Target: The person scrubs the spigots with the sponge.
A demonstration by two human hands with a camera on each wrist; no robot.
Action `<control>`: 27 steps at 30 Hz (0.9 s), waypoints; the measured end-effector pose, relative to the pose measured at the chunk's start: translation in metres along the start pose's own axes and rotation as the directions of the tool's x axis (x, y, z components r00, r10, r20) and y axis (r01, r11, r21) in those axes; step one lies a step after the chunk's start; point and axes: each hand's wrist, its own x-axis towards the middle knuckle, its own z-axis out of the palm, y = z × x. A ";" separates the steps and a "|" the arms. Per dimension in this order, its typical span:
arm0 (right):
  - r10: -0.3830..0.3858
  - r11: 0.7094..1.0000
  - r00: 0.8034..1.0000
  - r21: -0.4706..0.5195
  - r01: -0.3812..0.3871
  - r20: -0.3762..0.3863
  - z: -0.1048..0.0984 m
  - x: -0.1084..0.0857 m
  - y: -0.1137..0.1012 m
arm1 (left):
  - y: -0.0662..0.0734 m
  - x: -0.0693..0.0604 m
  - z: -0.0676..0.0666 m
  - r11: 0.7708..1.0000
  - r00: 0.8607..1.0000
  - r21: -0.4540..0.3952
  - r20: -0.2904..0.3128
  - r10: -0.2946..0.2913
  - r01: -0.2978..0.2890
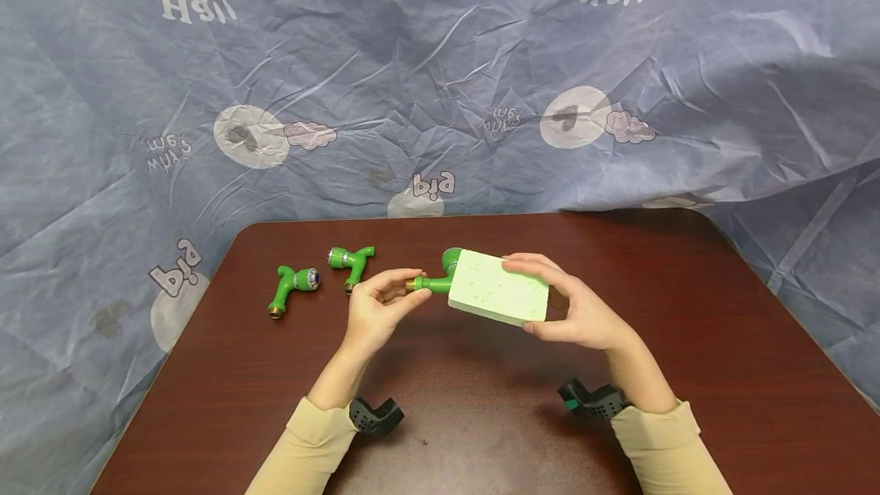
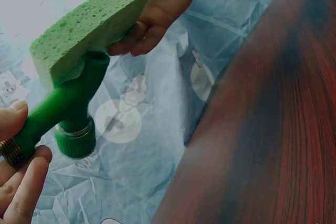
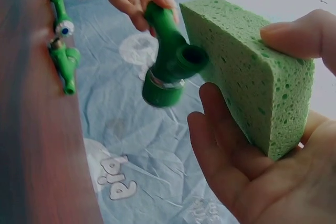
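Note:
My left hand (image 1: 376, 310) pinches a green faucet (image 2: 63, 103) by its brass threaded end, above the table. The faucet's ribbed green knob (image 2: 76, 139) points down in the left wrist view. My right hand (image 1: 580, 308) grips a light green sponge (image 1: 500, 287), thumb on one side and fingers on the other. In the left wrist view the sponge lies against the faucet's body near its spout (image 3: 191, 59). The head view shows the sponge covering part of the faucet.
Two more green faucets lie at the left of the dark red wooden table (image 1: 481, 418): one faucet (image 1: 292, 289) farther left, another faucet (image 1: 353, 264) behind my left hand. A blue-grey printed cloth (image 1: 412, 98) hangs behind the table. Each wrist wears a black mount (image 1: 376, 416).

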 end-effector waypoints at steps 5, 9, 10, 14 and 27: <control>0.071 0.997 0.994 0.010 -0.070 -0.078 -0.010 -0.003 -0.004 | 0.002 0.002 -0.002 0.999 0.999 -0.040 -0.049 0.009 -0.011; 0.141 0.989 0.982 0.057 -0.134 -0.123 -0.015 -0.006 -0.007 | 0.003 0.003 -0.003 0.998 0.998 -0.056 -0.063 0.020 -0.023; 0.145 0.988 0.980 0.064 -0.137 -0.135 -0.015 -0.006 -0.007 | 0.003 0.003 -0.003 0.998 0.998 -0.061 -0.064 0.024 -0.028; 0.144 0.986 0.974 0.113 -0.126 -0.172 -0.017 -0.006 -0.007 | 0.002 0.004 -0.004 0.996 0.997 -0.075 -0.055 0.051 -0.056; 0.172 0.985 0.970 -0.002 -0.175 -0.172 -0.006 -0.002 -0.005 | 0.004 0.003 -0.002 0.991 0.994 -0.090 -0.065 0.088 -0.094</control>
